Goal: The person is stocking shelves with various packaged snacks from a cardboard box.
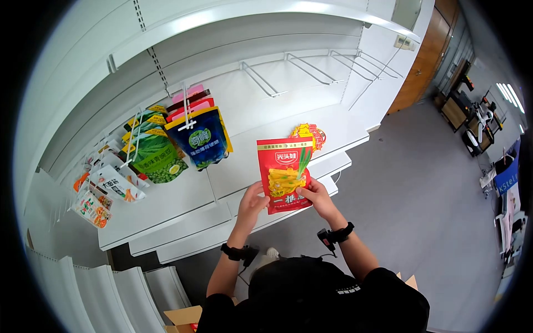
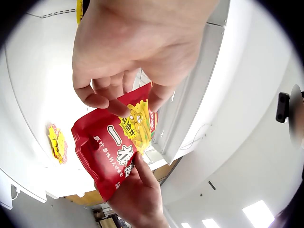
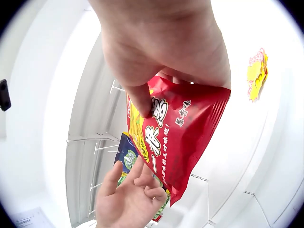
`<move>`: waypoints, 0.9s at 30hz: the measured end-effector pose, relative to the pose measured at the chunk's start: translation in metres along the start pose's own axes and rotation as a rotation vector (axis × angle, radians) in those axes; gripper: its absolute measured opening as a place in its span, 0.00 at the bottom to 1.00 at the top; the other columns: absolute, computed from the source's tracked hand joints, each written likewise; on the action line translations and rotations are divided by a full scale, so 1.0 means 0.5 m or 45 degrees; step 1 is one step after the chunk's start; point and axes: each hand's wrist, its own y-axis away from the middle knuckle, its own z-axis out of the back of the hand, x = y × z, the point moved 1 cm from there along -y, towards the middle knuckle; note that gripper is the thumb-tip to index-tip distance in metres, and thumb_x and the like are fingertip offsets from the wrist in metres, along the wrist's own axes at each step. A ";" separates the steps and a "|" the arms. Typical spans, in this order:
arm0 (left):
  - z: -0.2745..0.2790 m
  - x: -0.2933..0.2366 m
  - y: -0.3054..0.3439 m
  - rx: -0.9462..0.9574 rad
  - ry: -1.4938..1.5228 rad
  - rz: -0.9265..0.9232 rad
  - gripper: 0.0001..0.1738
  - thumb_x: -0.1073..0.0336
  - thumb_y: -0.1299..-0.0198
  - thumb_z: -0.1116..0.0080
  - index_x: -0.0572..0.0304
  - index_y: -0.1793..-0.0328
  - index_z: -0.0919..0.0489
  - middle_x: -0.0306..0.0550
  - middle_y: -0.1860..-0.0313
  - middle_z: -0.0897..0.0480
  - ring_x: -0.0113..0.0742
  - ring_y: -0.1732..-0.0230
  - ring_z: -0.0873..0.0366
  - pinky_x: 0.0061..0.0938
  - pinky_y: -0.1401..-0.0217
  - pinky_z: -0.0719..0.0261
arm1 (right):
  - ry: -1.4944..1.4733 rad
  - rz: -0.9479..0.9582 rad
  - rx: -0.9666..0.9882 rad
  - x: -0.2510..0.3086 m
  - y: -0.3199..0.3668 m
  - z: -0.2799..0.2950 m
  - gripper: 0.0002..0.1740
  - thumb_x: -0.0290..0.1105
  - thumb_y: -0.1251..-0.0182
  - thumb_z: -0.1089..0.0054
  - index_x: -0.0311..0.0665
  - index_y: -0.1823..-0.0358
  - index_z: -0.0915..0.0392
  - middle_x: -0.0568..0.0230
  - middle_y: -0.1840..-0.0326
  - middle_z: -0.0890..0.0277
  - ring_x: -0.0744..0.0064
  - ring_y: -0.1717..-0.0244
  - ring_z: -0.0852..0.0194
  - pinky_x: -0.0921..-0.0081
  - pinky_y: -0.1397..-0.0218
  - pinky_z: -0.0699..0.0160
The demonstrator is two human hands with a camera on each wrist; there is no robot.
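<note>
A red snack bag (image 1: pixel 285 177) with a yellow picture is held upright in front of the body. My right hand (image 1: pixel 319 201) grips its lower right part, thumb on the printed front. At the bag's lower left edge is my left hand (image 1: pixel 251 208), fingers loosely bent and touching or very near the edge. The right wrist view shows the left palm (image 3: pixel 128 204) turned up, its thumb off the red bag (image 3: pixel 185 128). In the left wrist view, the right hand (image 2: pixel 140 197) pinches the red bag (image 2: pixel 107 142), and the left hand (image 2: pixel 133 52) is above it.
Yellow and red star-shaped tags (image 1: pixel 311 136) lie on the white shelf (image 1: pixel 244 133). Wire hooks (image 1: pixel 313 69) stick out at the back. Blue bags (image 1: pixel 201 139), green bags (image 1: pixel 158 158) and white packs (image 1: pixel 116 180) hang at the left. A cardboard box (image 1: pixel 186 315) stands low.
</note>
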 end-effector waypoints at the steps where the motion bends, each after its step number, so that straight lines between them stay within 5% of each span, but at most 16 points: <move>1: 0.005 -0.002 -0.015 0.010 -0.008 -0.007 0.29 0.70 0.38 0.44 0.65 0.31 0.39 0.51 0.41 0.26 0.28 0.54 0.25 0.23 0.53 0.27 | -0.009 0.021 -0.012 0.003 -0.011 -0.001 0.21 0.29 0.34 0.42 0.31 0.42 0.32 0.63 0.49 0.23 0.78 0.51 0.24 0.77 0.46 0.25; 27: -0.003 -0.120 -0.163 -0.077 -0.108 -0.174 0.32 0.73 0.39 0.45 0.63 0.29 0.41 0.49 0.39 0.29 0.26 0.54 0.26 0.23 0.49 0.26 | 0.004 0.127 0.111 0.122 -0.227 0.013 0.18 0.30 0.35 0.41 0.32 0.46 0.29 0.67 0.56 0.21 0.83 0.57 0.25 0.83 0.52 0.27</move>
